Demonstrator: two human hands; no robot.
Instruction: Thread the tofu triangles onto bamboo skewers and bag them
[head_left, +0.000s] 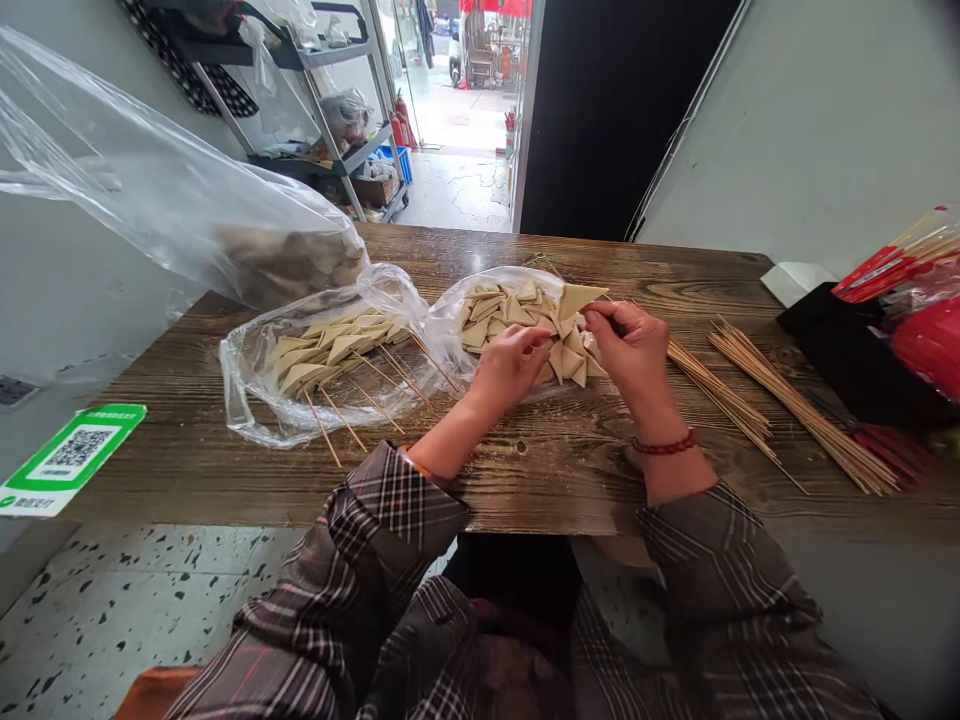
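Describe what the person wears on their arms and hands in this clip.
Both arms wear loose plaid sleeves in grey-brown with white and reddish lines, pushed up to mid-forearm. The left sleeve shows a thin orange edge at the cuff. The right sleeve ends below a dark red beaded bracelet on the wrist. The left hand and right hand are bare: no gloves, no rings visible.
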